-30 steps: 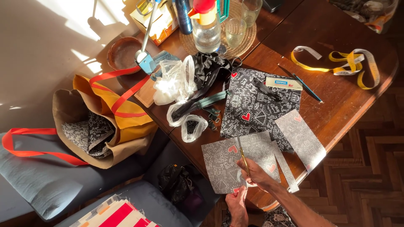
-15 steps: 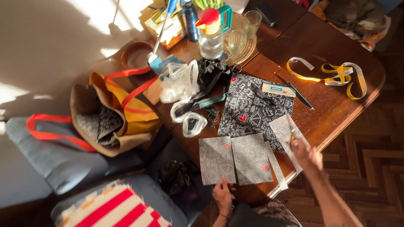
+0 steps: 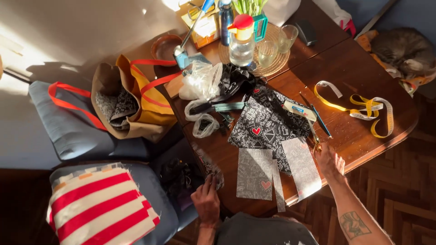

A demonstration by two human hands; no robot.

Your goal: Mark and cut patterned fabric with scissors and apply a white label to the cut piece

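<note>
A person at a dark wooden table (image 3: 363,68) works among cut fabric pieces in low sunlight. The right hand (image 3: 330,159), fingers spread and loose, rests at the table edge beside the yellow-handled scissors (image 3: 314,136); whether it touches the handles cannot be told. The left hand (image 3: 206,199) curls at the near-left table edge on a dark scrap of cloth (image 3: 213,170), though the grip itself sits in shadow. Between the hands lie two grey printed fabric rectangles (image 3: 254,174), flat and just apart, with a narrow strip alongside, below a larger black patterned cloth (image 3: 265,122) with red hearts. The pieces look thin, limp and light; they would likely sag if lifted by one corner and are best pinched at an edge or slid flat. Further off lie a yellow measuring tape (image 3: 363,106), a pen (image 3: 320,120), a clear water jug (image 3: 240,43), and a tan tote bag (image 3: 131,102) on a grey chair.
</note>
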